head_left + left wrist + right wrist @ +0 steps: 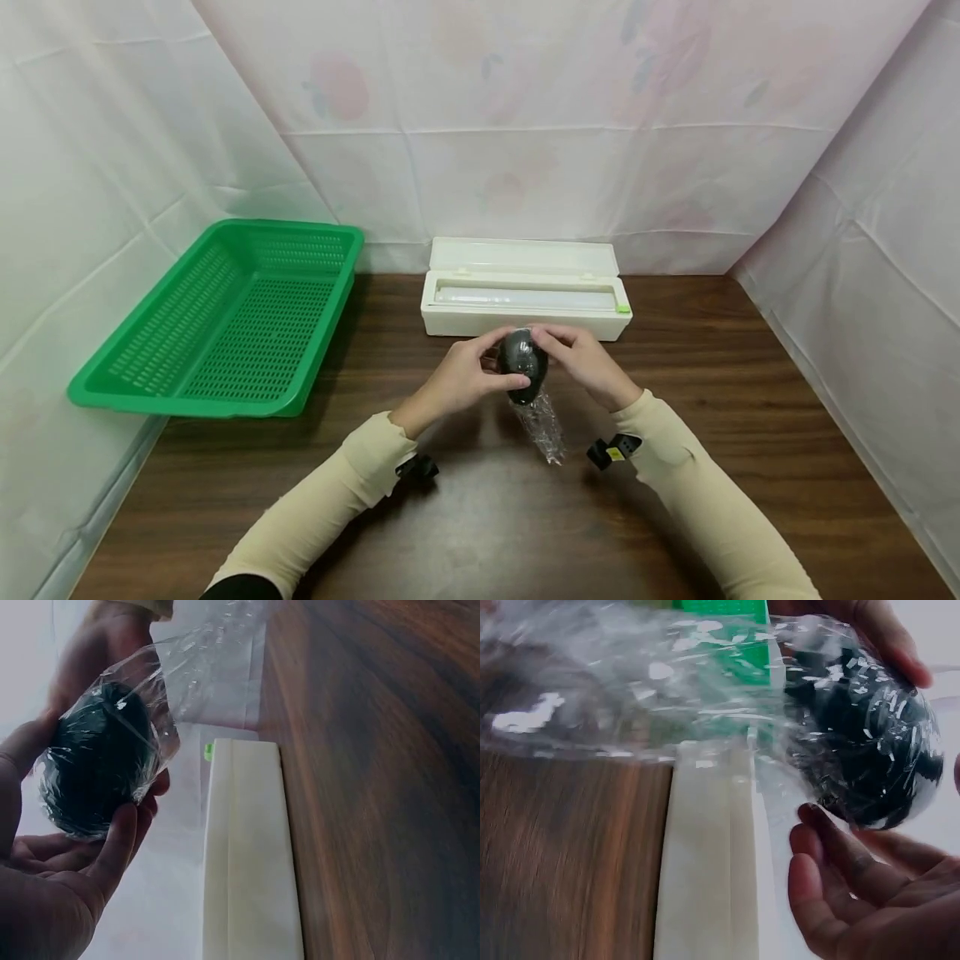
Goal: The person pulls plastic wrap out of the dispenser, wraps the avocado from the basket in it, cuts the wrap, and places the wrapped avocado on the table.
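Note:
A dark, egg-shaped object (523, 360) wrapped in clear plastic film is held above the brown table, just in front of the white cling-film dispenser box (525, 292). My left hand (468, 375) grips it from the left, fingers and thumb curled round it. My right hand (573, 354) holds its right side. A loose tail of film (546, 429) hangs down toward me. In the left wrist view the wrapped object (97, 772) lies in my fingers (120, 840). The right wrist view shows the object (870, 742) with film (630, 697) stretched leftward from it.
A green perforated plastic basket (225, 321) sits at the table's left, partly overhanging the edge. The dispenser box stands open with its roll showing. White sheeting walls close the back and both sides. Bare wood table (750, 400) lies to the right.

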Motion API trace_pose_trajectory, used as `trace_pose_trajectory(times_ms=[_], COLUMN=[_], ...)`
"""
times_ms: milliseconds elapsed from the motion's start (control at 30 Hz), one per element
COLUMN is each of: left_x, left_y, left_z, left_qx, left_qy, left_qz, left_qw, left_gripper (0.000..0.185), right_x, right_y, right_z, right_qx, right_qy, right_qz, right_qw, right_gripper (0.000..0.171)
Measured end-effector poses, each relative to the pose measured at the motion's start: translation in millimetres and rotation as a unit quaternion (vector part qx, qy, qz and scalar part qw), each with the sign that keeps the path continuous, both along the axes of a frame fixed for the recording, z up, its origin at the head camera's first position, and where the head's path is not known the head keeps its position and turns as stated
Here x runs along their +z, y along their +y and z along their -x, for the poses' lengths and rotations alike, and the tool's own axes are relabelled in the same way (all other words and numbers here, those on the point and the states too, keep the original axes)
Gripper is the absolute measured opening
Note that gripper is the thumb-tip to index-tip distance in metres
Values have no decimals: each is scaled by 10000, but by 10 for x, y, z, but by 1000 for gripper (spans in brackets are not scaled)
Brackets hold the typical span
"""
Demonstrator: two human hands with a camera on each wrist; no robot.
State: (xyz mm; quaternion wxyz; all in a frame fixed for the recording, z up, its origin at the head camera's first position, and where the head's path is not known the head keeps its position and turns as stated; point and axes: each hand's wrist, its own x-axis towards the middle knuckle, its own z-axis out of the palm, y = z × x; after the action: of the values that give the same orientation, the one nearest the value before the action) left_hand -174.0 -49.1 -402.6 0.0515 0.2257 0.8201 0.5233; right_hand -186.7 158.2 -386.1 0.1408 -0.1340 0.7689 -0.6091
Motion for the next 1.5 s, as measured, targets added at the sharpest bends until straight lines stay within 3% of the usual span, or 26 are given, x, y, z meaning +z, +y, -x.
trace_pose_trajectory(times_ms=[167, 333, 500, 733, 933, 1033, 1200, 1333, 1500], left_x=[-15, -6, 12, -6, 14, 19, 43, 75, 103], left_y=[6, 4, -12, -36, -48, -42, -54, -84, -142], left_z=[-2, -1, -3, 15, 48, 65, 56, 74, 79], left_qx=[-61, 27, 116, 26, -54, -7, 312, 609, 966], left_qy=[117, 325, 305, -32, -460, -652, -920, -1188, -1220], left_qz=[51, 86, 79, -78, -545, -706, -823, -1132, -1336], left_qw=[9999, 9994, 9994, 10000, 9974, 9954, 9919, 9846, 9787], left_gripper=[68, 70, 73, 77, 59, 54, 55, 55, 55], right_x=[10, 37, 36, -29, -7, 1, 37, 39, -76], right_y=[-64, -89, -62, -41, -106, -123, -89, 4, 96], right_z=[22, 12, 31, 42, 20, 12, -19, -44, -93], right_qx=[-353, -660, -444, 234, 101, 279, 811, 810, 876], right_qy=[-305, -694, -1021, -669, -378, -250, -168, -10, 276], right_qz=[-43, 655, 1114, 428, 320, 299, -16, -670, -1537], right_qw=[9989, 9933, 9875, 9966, 9987, 9989, 9966, 9945, 9838], right_gripper=[44, 28, 31, 47, 45, 45, 49, 52, 52])
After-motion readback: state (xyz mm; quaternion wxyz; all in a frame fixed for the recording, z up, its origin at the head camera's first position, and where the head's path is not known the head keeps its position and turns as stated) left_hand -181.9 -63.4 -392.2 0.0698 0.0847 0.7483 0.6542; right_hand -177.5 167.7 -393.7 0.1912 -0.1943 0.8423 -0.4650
